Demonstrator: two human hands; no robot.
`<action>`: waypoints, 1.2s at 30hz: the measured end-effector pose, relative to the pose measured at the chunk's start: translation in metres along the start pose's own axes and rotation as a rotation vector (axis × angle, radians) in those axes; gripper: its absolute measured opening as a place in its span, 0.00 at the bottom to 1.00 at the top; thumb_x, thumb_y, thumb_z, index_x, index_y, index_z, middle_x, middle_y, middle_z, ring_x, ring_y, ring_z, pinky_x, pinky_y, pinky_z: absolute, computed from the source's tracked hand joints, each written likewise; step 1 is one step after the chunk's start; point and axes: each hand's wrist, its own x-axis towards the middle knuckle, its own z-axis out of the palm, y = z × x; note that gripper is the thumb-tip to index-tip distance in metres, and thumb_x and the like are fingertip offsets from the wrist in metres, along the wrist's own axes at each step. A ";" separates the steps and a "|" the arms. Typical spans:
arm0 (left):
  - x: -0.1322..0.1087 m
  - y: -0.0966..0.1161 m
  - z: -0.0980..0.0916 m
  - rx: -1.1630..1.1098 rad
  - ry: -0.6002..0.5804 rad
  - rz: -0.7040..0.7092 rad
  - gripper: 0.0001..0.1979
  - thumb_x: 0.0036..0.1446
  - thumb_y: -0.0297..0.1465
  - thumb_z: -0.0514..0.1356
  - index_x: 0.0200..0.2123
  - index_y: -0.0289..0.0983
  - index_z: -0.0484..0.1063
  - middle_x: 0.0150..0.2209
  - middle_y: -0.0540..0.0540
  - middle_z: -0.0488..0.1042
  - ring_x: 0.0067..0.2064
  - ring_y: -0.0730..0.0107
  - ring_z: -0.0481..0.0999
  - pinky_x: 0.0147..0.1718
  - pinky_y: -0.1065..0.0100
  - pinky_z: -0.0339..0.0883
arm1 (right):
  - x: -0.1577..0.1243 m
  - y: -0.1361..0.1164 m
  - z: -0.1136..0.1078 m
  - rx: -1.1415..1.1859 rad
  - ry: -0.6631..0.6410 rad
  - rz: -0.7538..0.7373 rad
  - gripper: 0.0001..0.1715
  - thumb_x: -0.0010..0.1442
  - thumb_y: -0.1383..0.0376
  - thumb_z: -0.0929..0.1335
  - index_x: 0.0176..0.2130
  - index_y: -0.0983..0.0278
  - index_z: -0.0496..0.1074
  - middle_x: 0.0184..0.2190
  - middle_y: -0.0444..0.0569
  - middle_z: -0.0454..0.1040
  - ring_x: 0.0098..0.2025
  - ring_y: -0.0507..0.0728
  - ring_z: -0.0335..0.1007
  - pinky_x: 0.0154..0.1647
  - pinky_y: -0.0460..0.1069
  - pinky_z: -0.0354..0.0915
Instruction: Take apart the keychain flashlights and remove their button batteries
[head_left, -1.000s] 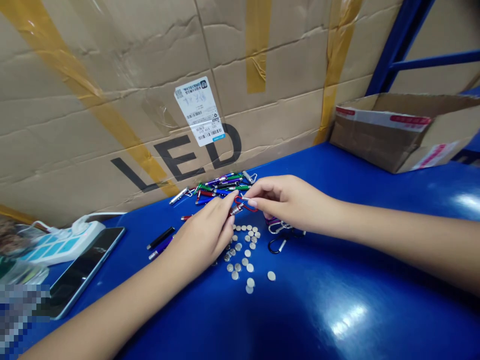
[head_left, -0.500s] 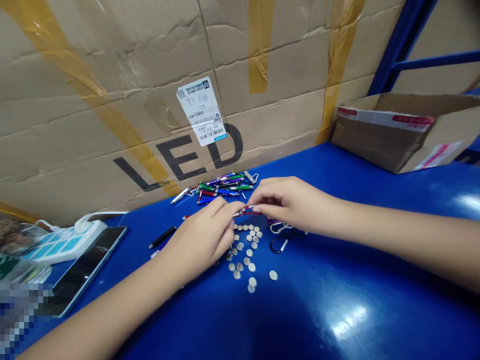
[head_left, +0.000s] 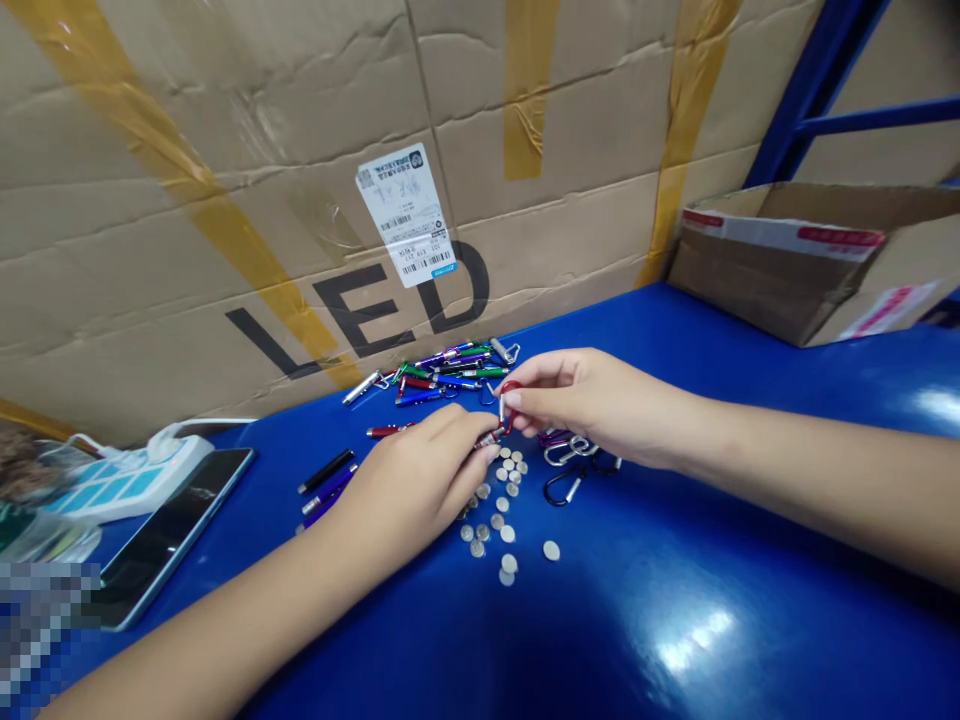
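Note:
A small red flashlight [head_left: 489, 438] is pinched in my left hand [head_left: 427, 470], which covers most of its body. At the end of the flashlight is a red carabiner [head_left: 513, 408], gripped between thumb and fingers of my right hand [head_left: 585, 400]. Below my fingers lie many silvery button cells [head_left: 497, 521], some partly behind my left hand. Several loose carabiners [head_left: 562, 488], black and purple among them, rest under my right hand. Behind both hands is a pile of coloured mini flashlights [head_left: 457, 381] with clips.
Left of my left hand lie black and blue tubes [head_left: 327, 478] and a red one [head_left: 386, 431]. Farther left are a phone [head_left: 176, 535] and a white power strip [head_left: 135, 480]. A large cardboard box [head_left: 300, 180] stands behind the blue table [head_left: 637, 620]; an open carton [head_left: 772, 265] is at right.
The red carabiner now stands up in my right fingers, where before it lay nearly flat between both hands. My left hand has shifted slightly right. The view has moved a little.

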 end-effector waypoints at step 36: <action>0.006 -0.001 0.002 -0.042 0.248 0.006 0.11 0.66 0.27 0.51 0.49 0.33 0.67 0.43 0.44 0.75 0.44 0.70 0.74 0.43 0.71 0.68 | -0.012 0.005 0.014 -0.268 -0.268 -0.203 0.14 0.68 0.60 0.56 0.29 0.60 0.53 0.20 0.35 0.55 0.19 0.46 0.50 0.19 0.43 0.54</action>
